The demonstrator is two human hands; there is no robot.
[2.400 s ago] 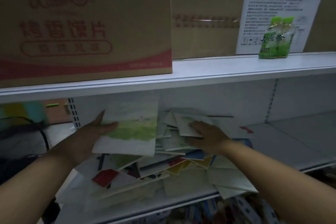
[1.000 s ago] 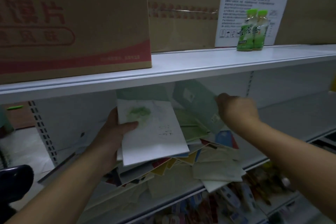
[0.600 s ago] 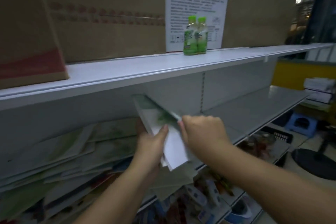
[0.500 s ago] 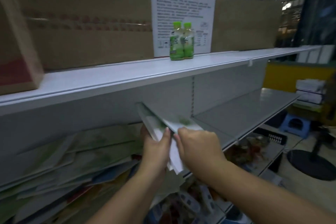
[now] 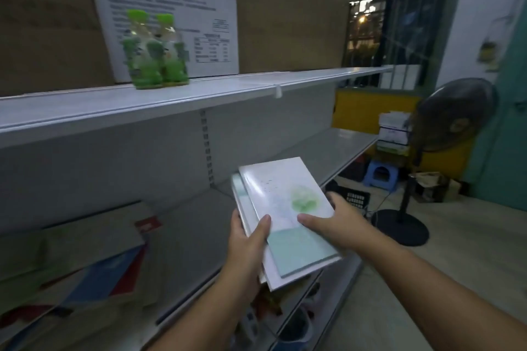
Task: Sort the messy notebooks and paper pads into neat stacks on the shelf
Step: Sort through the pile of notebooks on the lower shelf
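Observation:
Both my hands hold a small stack of white notebooks with green and teal cover art, level, above the front edge of the grey middle shelf. My left hand grips the stack's near left edge, thumb on top. My right hand grips its right side, thumb on the cover. The messy pile of notebooks and pads, blurred, lies on the same shelf at the lower left, apart from the held stack.
Two green bottles, a printed sign and cardboard boxes stand on the upper shelf. A standing fan, blue stool and black crate are on the floor to the right. A lower shelf holds goods below.
Both hands carried the notebooks rightward away from the pile, and my view swung right. The stack went from tilted on edge to lying flat and face up in my hands.

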